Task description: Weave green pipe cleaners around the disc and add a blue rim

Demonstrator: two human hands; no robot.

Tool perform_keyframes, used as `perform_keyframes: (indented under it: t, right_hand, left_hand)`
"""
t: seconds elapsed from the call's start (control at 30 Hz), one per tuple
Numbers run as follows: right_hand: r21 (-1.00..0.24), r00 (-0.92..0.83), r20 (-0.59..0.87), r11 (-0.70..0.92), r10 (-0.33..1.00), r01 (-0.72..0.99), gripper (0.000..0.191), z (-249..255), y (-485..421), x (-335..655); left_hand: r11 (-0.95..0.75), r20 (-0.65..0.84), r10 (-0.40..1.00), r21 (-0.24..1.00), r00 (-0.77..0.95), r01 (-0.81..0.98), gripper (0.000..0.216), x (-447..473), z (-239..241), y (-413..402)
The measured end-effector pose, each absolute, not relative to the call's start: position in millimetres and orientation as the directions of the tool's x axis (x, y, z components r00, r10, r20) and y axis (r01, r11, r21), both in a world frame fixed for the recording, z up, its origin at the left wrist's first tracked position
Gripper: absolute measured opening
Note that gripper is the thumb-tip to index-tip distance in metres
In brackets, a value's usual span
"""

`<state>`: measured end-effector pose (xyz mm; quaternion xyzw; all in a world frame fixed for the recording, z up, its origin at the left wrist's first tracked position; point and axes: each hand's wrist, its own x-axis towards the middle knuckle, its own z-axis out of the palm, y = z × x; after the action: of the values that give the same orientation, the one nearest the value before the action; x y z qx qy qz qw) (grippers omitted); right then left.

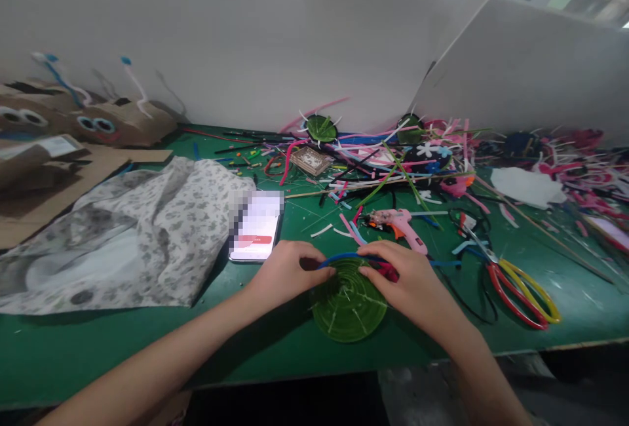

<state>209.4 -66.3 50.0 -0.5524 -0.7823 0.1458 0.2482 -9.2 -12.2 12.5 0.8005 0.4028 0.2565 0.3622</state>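
A round green coiled disc (348, 308) lies flat on the green table near its front edge. A blue pipe cleaner (344, 257) curves along the disc's far rim. My left hand (285, 273) pinches the left end of that blue strip, fingers closed. My right hand (405, 278) presses on the disc's right side and holds the strip's other end, with something red (388, 273) under its fingers.
A phone (256, 225) lies left of my hands beside a patterned cloth (122, 236). A pink glue gun (400, 224) sits just behind. Scissors with red and yellow handles (515, 285) lie right. Several pipe cleaners (393, 157) pile at the back; cardboard puppets (98, 126) stand far left.
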Motion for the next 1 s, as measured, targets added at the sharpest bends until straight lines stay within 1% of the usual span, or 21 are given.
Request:
perform_keyframes:
  t: [0.13,0.2,0.3,0.4,0.53,0.6,0.67,0.7,0.73,0.8,0.83,0.9,1.0]
  right_hand:
    - [-0.547,-0.182,0.260,0.300,0.948,0.782,0.015,44.4,-69.5,206.9]
    - [-0.583,-0.154,0.256,0.280,0.954,0.763,0.016,43.8,-69.2,205.4]
    - [-0.632,-0.135,0.226,0.250,0.965,0.734,0.023,44.9,-67.8,203.4]
    - [-0.624,-0.137,0.193,0.229,0.972,0.747,0.030,47.7,-67.2,204.4]
    - [-0.515,-0.199,0.166,0.257,0.966,0.818,0.040,53.5,-65.7,218.6]
    - [-0.441,-0.227,0.197,0.293,0.954,0.849,0.036,55.6,-59.6,231.7]
    - [-0.352,-0.236,0.295,0.335,0.926,0.874,0.029,55.3,-48.3,247.1]
    - [-0.283,-0.240,0.378,0.359,0.894,0.890,0.025,53.8,-41.3,255.2]
    - [-0.206,-0.224,0.461,0.349,0.859,0.914,0.023,51.4,-34.1,263.3]
    - [-0.096,-0.103,0.603,0.200,0.791,0.975,0.025,44.0,-21.8,278.4]
    - [-0.086,-0.028,0.640,0.108,0.768,0.990,0.025,39.5,-17.5,284.8]
    - [-0.124,0.090,0.649,-0.012,0.756,0.992,0.027,29.5,-13.3,293.7]
    - [-0.173,0.166,0.535,-0.084,0.828,0.981,0.040,15.8,-14.1,295.4]
  left_hand:
    - [-0.381,0.092,0.835,0.808,0.542,0.450,0.018,-8.7,12.1,-12.1]
    - [-0.355,0.078,0.834,0.833,0.546,0.424,0.017,-8.4,13.0,-12.3]
    - [-0.327,0.079,0.839,0.864,0.539,0.383,0.025,-8.2,16.0,-12.8]
    - [-0.332,0.085,0.843,0.859,0.531,0.390,0.018,-8.6,18.4,-12.5]
    - [-0.298,0.047,0.850,0.864,0.524,0.406,0.018,-9.8,17.8,-10.5]
    - [-0.271,0.027,0.853,0.876,0.521,0.399,0.019,-10.0,16.6,-9.8]
    - [-0.247,0.010,0.856,0.887,0.518,0.391,0.020,-9.7,15.8,-9.5]
    - [-0.235,0.002,0.857,0.892,0.515,0.387,0.020,-9.4,15.7,-9.4]
    - [-0.221,-0.005,0.860,0.897,0.510,0.382,0.020,-9.1,15.7,-9.3]
    - [-0.184,-0.023,0.870,0.911,0.493,0.368,0.021,-8.6,16.2,-8.4]
    - [-0.161,-0.034,0.878,0.918,0.478,0.361,0.021,-8.6,16.5,-7.7]
    - [-0.114,-0.057,0.897,0.928,0.438,0.354,0.023,-8.9,16.8,-5.5]
    - [-0.066,-0.081,0.920,0.932,0.384,0.356,0.025,-9.6,15.6,-2.4]
